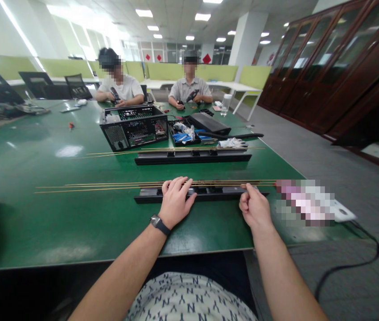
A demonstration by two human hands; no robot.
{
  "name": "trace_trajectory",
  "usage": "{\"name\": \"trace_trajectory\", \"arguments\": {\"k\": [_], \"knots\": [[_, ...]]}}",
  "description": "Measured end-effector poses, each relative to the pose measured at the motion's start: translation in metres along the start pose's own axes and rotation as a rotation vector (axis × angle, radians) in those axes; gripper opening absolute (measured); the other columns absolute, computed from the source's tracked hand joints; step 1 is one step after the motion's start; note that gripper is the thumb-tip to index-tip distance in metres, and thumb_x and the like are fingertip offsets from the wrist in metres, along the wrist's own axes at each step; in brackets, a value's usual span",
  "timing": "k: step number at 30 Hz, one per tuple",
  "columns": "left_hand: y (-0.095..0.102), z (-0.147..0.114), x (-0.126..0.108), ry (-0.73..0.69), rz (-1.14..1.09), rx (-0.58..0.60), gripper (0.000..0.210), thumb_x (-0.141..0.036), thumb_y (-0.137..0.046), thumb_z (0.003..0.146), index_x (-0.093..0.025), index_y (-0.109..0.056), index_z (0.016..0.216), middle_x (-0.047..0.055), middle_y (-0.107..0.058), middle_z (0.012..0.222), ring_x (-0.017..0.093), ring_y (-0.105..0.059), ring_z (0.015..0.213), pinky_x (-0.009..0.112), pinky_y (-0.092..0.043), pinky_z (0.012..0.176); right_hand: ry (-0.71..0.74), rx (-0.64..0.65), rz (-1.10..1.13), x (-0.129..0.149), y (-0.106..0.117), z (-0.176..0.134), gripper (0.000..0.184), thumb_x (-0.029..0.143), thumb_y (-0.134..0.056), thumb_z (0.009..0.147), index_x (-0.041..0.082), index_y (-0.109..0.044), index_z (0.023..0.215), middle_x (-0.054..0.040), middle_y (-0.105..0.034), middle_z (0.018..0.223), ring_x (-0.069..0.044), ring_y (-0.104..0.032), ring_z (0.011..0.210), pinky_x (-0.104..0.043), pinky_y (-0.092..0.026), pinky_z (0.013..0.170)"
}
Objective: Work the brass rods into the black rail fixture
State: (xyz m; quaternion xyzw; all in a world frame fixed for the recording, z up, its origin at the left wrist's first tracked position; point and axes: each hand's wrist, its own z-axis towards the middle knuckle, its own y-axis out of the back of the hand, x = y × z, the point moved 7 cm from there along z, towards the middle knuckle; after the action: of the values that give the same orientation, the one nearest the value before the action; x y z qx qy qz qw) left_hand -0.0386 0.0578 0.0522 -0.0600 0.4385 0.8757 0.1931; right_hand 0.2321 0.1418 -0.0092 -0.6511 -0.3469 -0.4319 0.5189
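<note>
Several long thin golden rods (102, 186) lie across a black rail (216, 196) that has a silvery channel and dark blocks along its top. My left hand (176, 196) rests over the rods and the left part of the rail, palm down with fingers apart. A dark watch (159, 224) is on that wrist. Toward the rail's right end, my right hand (255, 206) has curled fingers, its index fingertip and thumb at the rods. At their right end, the rods reach a blurred pink and white item (305, 200).
A second black rail (192, 158) with golden rods lies behind. Farther back are an open computer case (134, 127), a tray with gloves (184, 133), a white glove (232, 142) and a clear cup (225, 104). Two people sit across the green table (76, 236).
</note>
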Motion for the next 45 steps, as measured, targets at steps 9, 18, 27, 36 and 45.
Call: {"name": "trace_trajectory", "arguments": {"k": [9, 18, 27, 36, 45], "knots": [[-0.0004, -0.0007, -0.0001, -0.004, -0.002, 0.002, 0.040, -0.037, -0.060, 0.099, -0.024, -0.059, 0.136, 0.011, -0.064, 0.138, 0.028, -0.054, 0.134, 0.048, -0.032, 0.111, -0.007, -0.020, 0.002, 0.0016, 0.0001, -0.0009, 0.036, 0.046, -0.083, 0.074, 0.017, -0.069, 0.089, 0.0054, -0.055, 0.049, -0.005, -0.037, 0.032, -0.016, -0.023, 0.027], [-0.0001, -0.0004, 0.0001, -0.005, -0.006, -0.004, 0.041, -0.038, -0.061, 0.098, -0.024, -0.059, 0.136, 0.011, -0.064, 0.138, 0.028, -0.054, 0.133, 0.048, -0.033, 0.110, -0.014, -0.029, -0.010, 0.0001, 0.0013, -0.0013, 0.038, 0.048, -0.083, 0.073, 0.017, -0.069, 0.089, 0.0057, -0.055, 0.049, -0.005, -0.037, 0.031, -0.015, -0.020, 0.025], [-0.0004, -0.0009, 0.0003, -0.007, -0.007, -0.010, 0.041, -0.037, -0.062, 0.098, -0.024, -0.059, 0.136, 0.011, -0.064, 0.138, 0.029, -0.055, 0.133, 0.049, -0.033, 0.110, -0.008, -0.026, -0.005, 0.0005, 0.0007, -0.0010, 0.034, 0.046, -0.082, 0.076, 0.017, -0.069, 0.089, 0.0054, -0.055, 0.050, -0.006, -0.037, 0.032, -0.015, -0.022, 0.026], [-0.0002, -0.0002, -0.0001, -0.004, -0.005, 0.002, 0.040, -0.037, -0.061, 0.098, -0.024, -0.059, 0.136, 0.011, -0.064, 0.138, 0.028, -0.054, 0.133, 0.048, -0.032, 0.110, 0.006, -0.010, -0.021, 0.0002, -0.0008, -0.0016, 0.038, 0.049, -0.083, 0.076, 0.016, -0.071, 0.089, 0.0040, -0.057, 0.050, -0.006, -0.038, 0.031, -0.016, -0.024, 0.026], [-0.0007, -0.0001, 0.0000, -0.007, 0.001, -0.002, 0.040, -0.038, -0.061, 0.099, -0.025, -0.059, 0.136, 0.011, -0.064, 0.138, 0.029, -0.055, 0.133, 0.049, -0.032, 0.110, 0.017, 0.014, -0.023, 0.0005, -0.0015, -0.0010, 0.040, 0.050, -0.086, 0.073, 0.016, -0.072, 0.089, 0.0055, -0.054, 0.049, -0.005, -0.036, 0.031, -0.015, -0.024, 0.026]]}}
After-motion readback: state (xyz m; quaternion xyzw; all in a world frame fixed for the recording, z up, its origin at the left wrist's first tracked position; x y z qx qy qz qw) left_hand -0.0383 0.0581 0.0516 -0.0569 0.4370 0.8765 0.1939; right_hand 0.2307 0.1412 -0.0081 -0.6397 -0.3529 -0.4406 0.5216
